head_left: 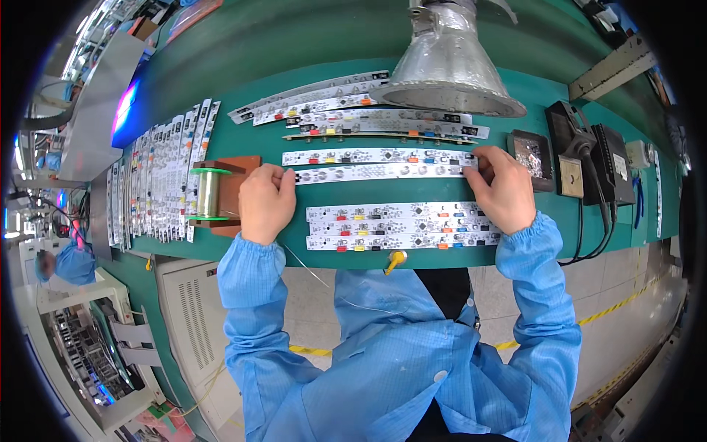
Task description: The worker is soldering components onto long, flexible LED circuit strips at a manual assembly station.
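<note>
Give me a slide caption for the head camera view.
Left hand and right hand at opposite ends of a white circuit strip on a green bench, a wire spool at left.

I wear a light blue smock [353, 387] with a fine grid woven through the cloth; its long sleeves [541, 291] are loose and creased, gathering into ruffled, elastic-looking cuffs [532, 230] at my wrists. A round, pale snap [440, 376] sits on the front; black fabric [445, 291] shows at the smock's opening; my hands [266, 205] are bare.
</note>
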A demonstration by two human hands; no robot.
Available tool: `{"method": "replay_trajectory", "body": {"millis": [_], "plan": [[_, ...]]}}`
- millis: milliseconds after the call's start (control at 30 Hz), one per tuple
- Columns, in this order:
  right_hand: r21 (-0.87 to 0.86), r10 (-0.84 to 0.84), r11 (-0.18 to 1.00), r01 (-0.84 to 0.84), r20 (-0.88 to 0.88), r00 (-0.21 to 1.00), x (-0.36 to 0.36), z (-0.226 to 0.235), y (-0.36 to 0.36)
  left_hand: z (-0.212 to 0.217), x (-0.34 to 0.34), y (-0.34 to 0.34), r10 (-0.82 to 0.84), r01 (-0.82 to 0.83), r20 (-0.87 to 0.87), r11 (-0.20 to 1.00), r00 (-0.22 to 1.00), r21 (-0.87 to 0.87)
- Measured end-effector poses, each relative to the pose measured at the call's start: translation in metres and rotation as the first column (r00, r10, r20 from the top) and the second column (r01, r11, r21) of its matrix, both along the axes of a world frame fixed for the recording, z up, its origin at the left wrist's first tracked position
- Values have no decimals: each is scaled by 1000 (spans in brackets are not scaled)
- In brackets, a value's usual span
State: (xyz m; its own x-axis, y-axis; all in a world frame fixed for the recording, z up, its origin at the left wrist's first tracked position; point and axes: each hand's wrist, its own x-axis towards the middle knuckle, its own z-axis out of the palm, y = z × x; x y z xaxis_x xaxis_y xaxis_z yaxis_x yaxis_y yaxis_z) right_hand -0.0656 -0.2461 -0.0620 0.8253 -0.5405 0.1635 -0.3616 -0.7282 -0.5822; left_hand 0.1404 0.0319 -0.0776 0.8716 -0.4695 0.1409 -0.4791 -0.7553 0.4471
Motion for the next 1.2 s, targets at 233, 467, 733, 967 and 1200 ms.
{"method": "replay_trajectory", "body": {"millis": [233, 467, 733, 967, 1200], "plan": [[155, -69, 986, 56, 79, 994, -14, 6, 10, 6, -4, 11, -33, -136, -414, 919, 910, -371], [-23, 50, 999, -45, 326, 944, -34, 5, 15, 2, -13, 21, -212, -203, -483, 715, 849, -670], [-99, -18, 994, 38, 193, 981, -44, 1, 19, -2, -16, 8, -140, -100, -478, 891, 867, -442], [-252, -21, 967, 43, 91, 996, -46, 4, 19, -5, -18, 5, -177, 66, -307, 938, 935, -340], [-229, -34, 970, 79, 195, 980, -19, 16, 4, 12, 3, -2, 46, -51, -24, 959, 999, -280]]}}
